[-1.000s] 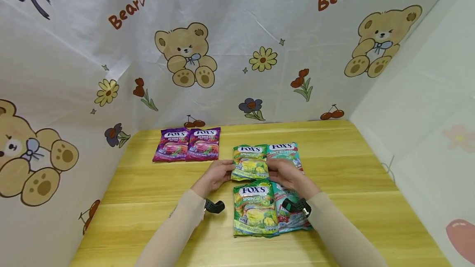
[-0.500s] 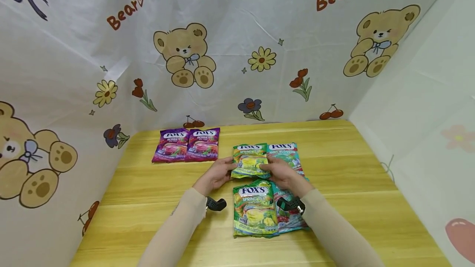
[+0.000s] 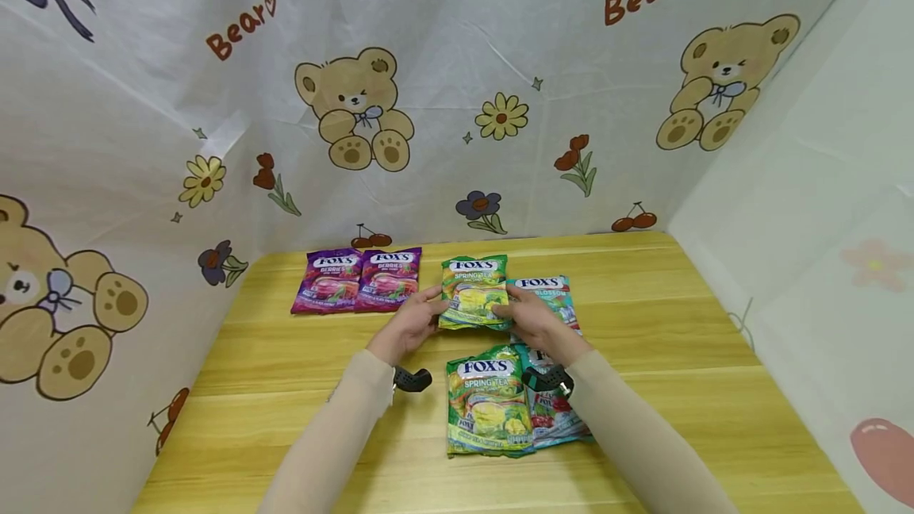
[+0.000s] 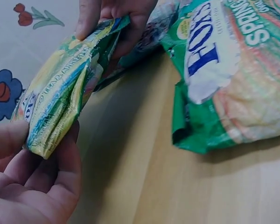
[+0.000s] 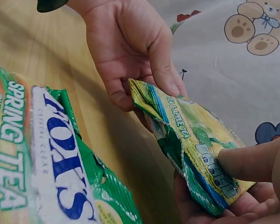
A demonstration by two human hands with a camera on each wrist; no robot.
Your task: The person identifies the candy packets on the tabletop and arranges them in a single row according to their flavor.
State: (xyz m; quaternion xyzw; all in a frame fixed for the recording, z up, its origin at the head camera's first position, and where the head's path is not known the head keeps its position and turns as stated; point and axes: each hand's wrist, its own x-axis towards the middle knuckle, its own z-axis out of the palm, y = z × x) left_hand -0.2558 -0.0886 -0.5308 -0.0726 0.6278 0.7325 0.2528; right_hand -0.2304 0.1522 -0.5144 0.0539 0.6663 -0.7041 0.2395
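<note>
Between both hands is a green and yellow Spring Tea candy bag (image 3: 474, 292). My left hand (image 3: 412, 322) pinches its left lower corner, thumb on the front and fingers underneath. On the opposite corner my right hand (image 3: 537, 320) grips it, the thumb lying on the printed front. Both wrist views show the held bag (image 4: 60, 88) tilted, with its bottom seam facing the camera. A second Spring Tea bag (image 3: 489, 411) lies flat nearer me. Teal Mint Blossom bags (image 3: 544, 289) lie to the right, partly hidden by my right hand and forearm.
Two purple Berries candy bags (image 3: 328, 282) lie side by side at the back left of the wooden table (image 3: 678, 387). A white cloth (image 3: 443, 14) printed with bears and flowers rises behind the table and along its sides.
Both hands have moved the held Spring Tea bag away from me and slightly left. A gap has opened between it and the nearer Spring Tea bag. The Berries bags stay in place.
</note>
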